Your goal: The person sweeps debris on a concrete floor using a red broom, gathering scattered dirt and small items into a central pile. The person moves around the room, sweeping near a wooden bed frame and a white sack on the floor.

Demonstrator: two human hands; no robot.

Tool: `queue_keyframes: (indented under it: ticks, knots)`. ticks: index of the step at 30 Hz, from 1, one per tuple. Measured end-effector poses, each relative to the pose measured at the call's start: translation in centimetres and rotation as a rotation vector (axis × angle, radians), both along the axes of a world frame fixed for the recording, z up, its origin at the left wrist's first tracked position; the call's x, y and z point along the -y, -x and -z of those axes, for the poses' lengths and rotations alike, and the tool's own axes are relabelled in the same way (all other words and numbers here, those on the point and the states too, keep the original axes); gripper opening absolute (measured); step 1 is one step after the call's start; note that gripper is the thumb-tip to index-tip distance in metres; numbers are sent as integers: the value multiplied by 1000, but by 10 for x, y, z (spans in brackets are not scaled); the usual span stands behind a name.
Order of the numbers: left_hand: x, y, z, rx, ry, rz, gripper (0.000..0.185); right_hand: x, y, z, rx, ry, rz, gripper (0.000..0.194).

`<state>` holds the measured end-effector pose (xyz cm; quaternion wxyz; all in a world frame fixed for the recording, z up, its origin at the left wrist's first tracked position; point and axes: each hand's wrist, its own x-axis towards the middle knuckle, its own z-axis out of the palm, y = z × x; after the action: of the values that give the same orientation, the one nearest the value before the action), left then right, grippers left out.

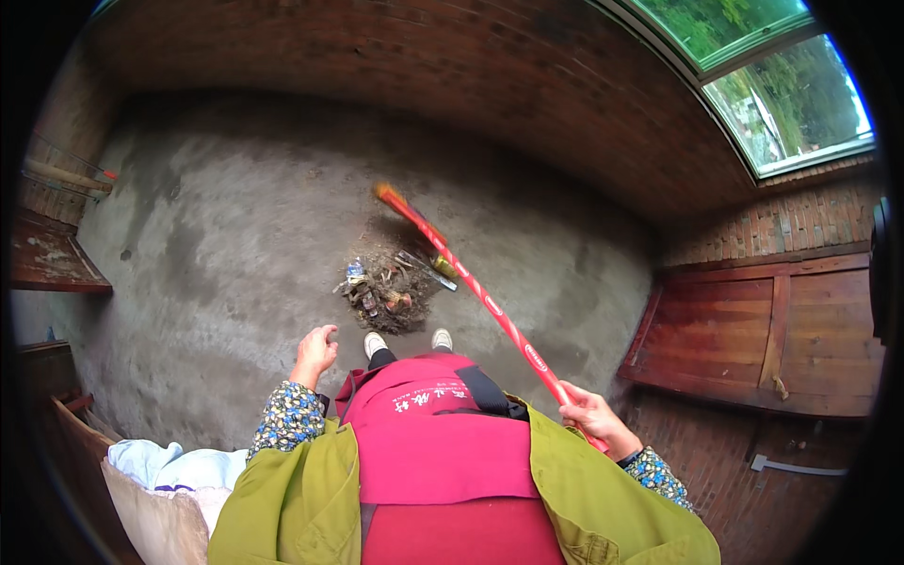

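Note:
My right hand [599, 418] grips the lower end of a red broom handle [498, 313] with a white spiral pattern. The broom's orange head [393, 198] is lifted or tilted over the concrete floor, somewhat blurred, beyond a heap of rubbish [387, 295]. In that heap lie dark dirt, scraps, a small plastic bottle [355, 270] and a pale flat strip [427, 270]. A yellowish piece [445, 265] shows beside the strip, partly behind the handle. My left hand [316, 355] hangs empty at my left side, its fingers apart. The heap lies just in front of my white shoes [374, 343].
Brick walls [452, 63] bound the concrete floor [233, 247]. To the right stands a reddish wooden panel [713, 325], below a window [798, 106]. A wooden furniture edge [60, 258] juts in at left. Light cloth [187, 466] lies in a container [152, 512] near my left elbow.

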<state>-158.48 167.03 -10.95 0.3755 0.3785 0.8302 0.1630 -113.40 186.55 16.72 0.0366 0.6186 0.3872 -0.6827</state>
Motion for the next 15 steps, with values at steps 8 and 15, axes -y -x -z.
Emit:
queue_keyframes:
  ticks: [8, 15]
  knots:
    - [2, 2, -17, -9, -39, 35, 38, -65, 22, 27, 108, -181, 70, 65]
    - [-5, -10, -54, 121, -229, -5, 38, -89, 56, 79, -26, -256, 183, 56]
